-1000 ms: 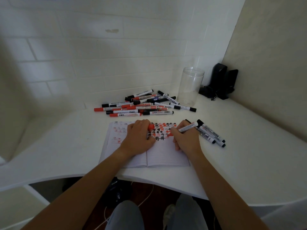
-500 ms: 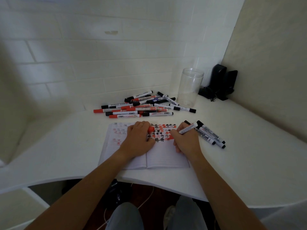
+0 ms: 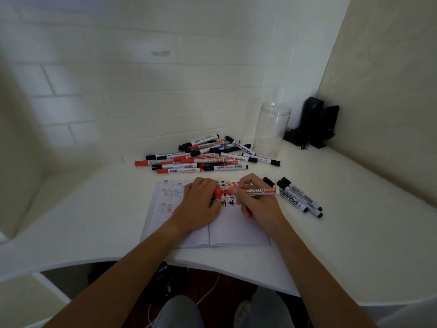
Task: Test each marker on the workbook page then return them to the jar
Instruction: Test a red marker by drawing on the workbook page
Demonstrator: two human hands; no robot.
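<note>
An open workbook (image 3: 227,229) lies on the white desk, its upper right page covered in red and black marks. My right hand (image 3: 257,207) grips a red whiteboard marker (image 3: 259,191) held level over the page, tip pointing left. My left hand (image 3: 201,203) rests on the book and pinches the marker's red cap (image 3: 218,192) right at the tip. A pile of several red, black and blue markers (image 3: 203,156) lies behind the book. Three black markers (image 3: 296,197) lie to the right. The clear jar (image 3: 272,130) stands upright at the back, with no markers inside.
Two black speakers (image 3: 318,121) with a tangle of cable sit in the back right corner. Tiled walls close the desk on the left and back, a plain wall on the right. The desk's front edge (image 3: 212,262) curves above my knees.
My right hand lifted the marker off the page and turned it level, its tip now toward the cap in my left hand. The two hands have come closer together.
</note>
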